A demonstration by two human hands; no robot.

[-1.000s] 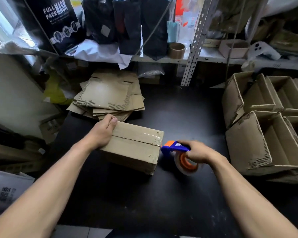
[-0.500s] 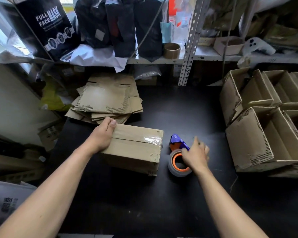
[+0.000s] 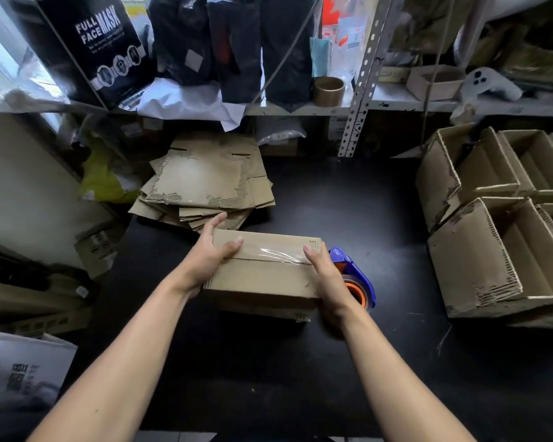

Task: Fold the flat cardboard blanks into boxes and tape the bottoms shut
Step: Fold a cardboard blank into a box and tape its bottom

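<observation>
Box: a folded cardboard box (image 3: 262, 269) sits on the black table (image 3: 348, 212) in front of the person, taped side up.
Box long axis: it runs left to right across the view, slightly turned so the right end lies a little nearer the person; the short ends face the two hands.
Seam: the two flaps meet in a line along the long axis, covered by a strip of clear tape (image 3: 278, 252) that shines near the right end.
Left hand: the left hand (image 3: 209, 255) grips the left end of the box, thumb laid on the top face near the seam, fingers curled round the far left corner.
Right hand: the right hand (image 3: 324, 275) holds the right end, thumb up on the top edge beside the tape, palm against the end face; its fingers lie behind the box, so how far they curl cannot be told.
Tape dispenser: a blue tape dispenser (image 3: 353, 275) with an orange core lies on the table just beside the right end of the box, partly hidden by the right hand; no hand holds it.
Flat blanks: a stack of flat cardboard blanks (image 3: 205, 180) lies on the table behind the box, to the left, near the left hand's fingertips.
Finished boxes: several open boxes (image 3: 492, 224) stand grouped at the right edge of the table, openings up and tilted.
Shelf: a metal shelf (image 3: 300, 108) above the table carries a brown tape roll (image 3: 328, 90) and a black carton (image 3: 99, 46) printed FULL FACE MASK.
</observation>
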